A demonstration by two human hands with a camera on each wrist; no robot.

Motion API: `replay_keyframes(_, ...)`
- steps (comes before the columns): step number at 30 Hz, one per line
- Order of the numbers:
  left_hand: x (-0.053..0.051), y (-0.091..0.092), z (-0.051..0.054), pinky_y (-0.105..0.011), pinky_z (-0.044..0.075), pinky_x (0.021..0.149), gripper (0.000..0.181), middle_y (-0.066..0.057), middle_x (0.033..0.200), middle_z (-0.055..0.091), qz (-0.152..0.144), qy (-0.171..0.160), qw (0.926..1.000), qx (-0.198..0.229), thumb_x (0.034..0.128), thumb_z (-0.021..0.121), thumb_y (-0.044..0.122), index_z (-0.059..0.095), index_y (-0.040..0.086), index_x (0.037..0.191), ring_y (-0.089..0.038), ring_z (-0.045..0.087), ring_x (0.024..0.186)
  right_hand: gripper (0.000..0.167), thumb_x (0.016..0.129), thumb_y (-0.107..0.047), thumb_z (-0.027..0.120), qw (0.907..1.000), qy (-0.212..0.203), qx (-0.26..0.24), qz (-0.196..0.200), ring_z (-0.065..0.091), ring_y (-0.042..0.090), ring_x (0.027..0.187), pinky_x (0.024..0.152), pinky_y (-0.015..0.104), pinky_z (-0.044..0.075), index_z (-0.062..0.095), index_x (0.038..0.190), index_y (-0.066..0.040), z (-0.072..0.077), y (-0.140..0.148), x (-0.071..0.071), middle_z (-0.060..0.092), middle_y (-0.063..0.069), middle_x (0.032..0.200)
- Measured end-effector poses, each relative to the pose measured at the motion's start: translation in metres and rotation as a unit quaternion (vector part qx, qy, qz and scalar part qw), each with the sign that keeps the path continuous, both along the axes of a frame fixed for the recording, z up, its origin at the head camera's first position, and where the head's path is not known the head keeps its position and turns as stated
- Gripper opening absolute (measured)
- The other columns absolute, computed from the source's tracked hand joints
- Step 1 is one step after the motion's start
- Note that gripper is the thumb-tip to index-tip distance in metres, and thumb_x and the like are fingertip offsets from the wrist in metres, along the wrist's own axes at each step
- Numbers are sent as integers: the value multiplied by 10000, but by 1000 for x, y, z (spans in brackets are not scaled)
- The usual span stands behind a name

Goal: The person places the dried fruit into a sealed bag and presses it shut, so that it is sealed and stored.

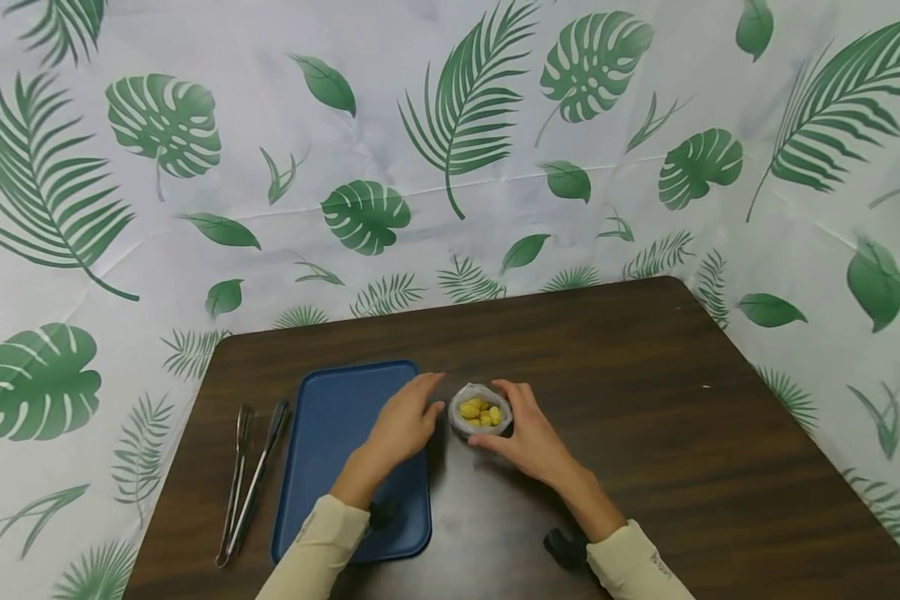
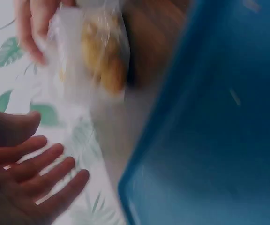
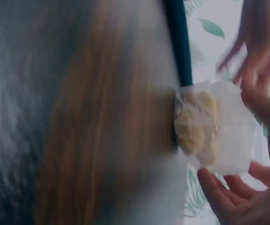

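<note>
A clear plastic bag (image 1: 460,425) stands upright on the table with its mouth open upward. Small yellow lumps (image 1: 474,408), which look like little potatoes, lie inside it. My right hand (image 1: 532,437) curves round the bag's right side, thumb at the near edge and fingers at the far edge. In the right wrist view the bag (image 3: 236,126) sits between that hand's thumb and fingers. To the left of the bag, my left hand (image 1: 401,425) hovers over the tray's right edge, fingers spread and apart from the bag, holding nothing.
A blue tray (image 1: 322,450) lies left of the bag, partly under my left forearm. Metal tongs (image 1: 251,492) rest on the table left of the tray. The dark wooden table (image 1: 682,433) extends to the right. A leaf-patterned cloth (image 1: 435,242) hangs behind it.
</note>
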State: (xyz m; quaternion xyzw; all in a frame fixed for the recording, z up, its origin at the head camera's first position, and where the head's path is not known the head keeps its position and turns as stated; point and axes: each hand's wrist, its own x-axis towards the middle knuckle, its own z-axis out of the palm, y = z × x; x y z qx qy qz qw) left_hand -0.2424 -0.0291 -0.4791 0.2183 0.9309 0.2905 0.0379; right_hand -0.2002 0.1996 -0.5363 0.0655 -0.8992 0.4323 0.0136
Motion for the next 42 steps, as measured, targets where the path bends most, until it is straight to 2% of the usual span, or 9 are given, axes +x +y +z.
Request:
replay_keyframes(3, -13, 18, -6, -542, 421, 1151, 496, -189, 1584, 470, -591, -236, 9979, 93, 1040, 519, 20, 469, 28, 1533, -375, 479, 1448, 865, 851, -415, 853, 9998, 218, 8, -16, 577, 249, 1115, 916, 451, 512, 415, 1533, -113, 4, -3, -1, 525, 107, 1325)
replay_keyframes(5, -16, 25, -8, -531, 430, 1147, 507, -176, 1578, 481, -752, -398, 9964, 19, 1027, 483, -22, 477, 36, 1531, -366, 495, 1437, 834, 890, -329, 830, 9996, 258, -68, 118, 581, 293, 1210, 974, 497, 515, 383, 1556, -102, 4, -2, -2, 530, 130, 1398)
replay_keyframes(10, -10, 24, -12, -496, 502, 1069, 457, -155, 1483, 585, -612, -552, 9966, 39, 1030, 546, 24, 544, 54, 1487, -339, 592, 1335, 797, 931, -202, 787, 9992, 132, -314, 193, 513, 357, 1384, 1083, 544, 479, 340, 1580, -83, 3, 4, -2, 474, 170, 1527)
replay_keyframes(17, 3, 12, -9, -424, 591, 887, 559, -197, 1466, 576, -605, -993, 9916, 574, 1000, 650, 41, 469, -2, 1528, -324, 707, 1148, 363, 956, -182, 755, 9982, 165, -404, -406, 690, 310, 1146, 932, 406, 586, 602, 1259, -53, 2, 10, 0, 688, 159, 1231)
replay_keyframes(22, 11, 12, -16, -363, 597, 811, 407, -150, 1186, 717, -204, -273, 9975, 612, 947, 721, 36, 649, -6, 1345, -278, 724, 1015, 323, 954, -165, 752, 9978, -16, -620, -223, 719, 278, 1103, 947, 417, 580, 665, 1248, -64, 4, 8, -1, 737, 120, 1170)
replay_keyframes(25, 15, 12, -22, -325, 585, 759, 299, -123, 1084, 753, 135, 93, 9967, 796, 927, 751, 64, 730, 10, 1220, -240, 723, 925, 280, 962, -202, 744, 9942, -383, -943, -345, 744, 241, 971, 851, 383, 600, 704, 1199, -58, 5, 6, -3, 765, 102, 1061)
replay_keyframes(33, 23, 6, -26, -270, 562, 703, 161, -52, 959, 773, 857, 477, 9807, 1693, 918, 764, 88, 807, 104, 1073, -187, 700, 822, 149, 985, -79, 677, 9545, -1496, -2513, -579, 748, 292, 925, 825, 400, 621, 700, 1090, 25, 8, 5, -8, 764, 158, 975)
replay_keyframes(37, 24, 0, -19, -262, 558, 706, 113, -32, 977, 776, 1312, 104, 9612, 2425, 927, 766, 117, 820, 154, 1019, -164, 694, 829, 136, 988, -76, 667, 9379, -1677, -2997, -487, 735, 319, 1014, 899, 417, 608, 665, 1073, 30, 17, 5, -6, 744, 126, 992)
replay_keyframes(42, 28, -2, -11, -233, 533, 699, 98, -53, 1001, 774, 1310, -514, 9472, 2880, 945, 749, 124, 818, 159, 1005, -142, 670, 825, 303, 1005, -124, 656, 8868, -2106, -4113, -102, 731, 205, 965, 910, 356, 603, 580, 1249, 39, 29, 8, -9, 706, 31, 1018)
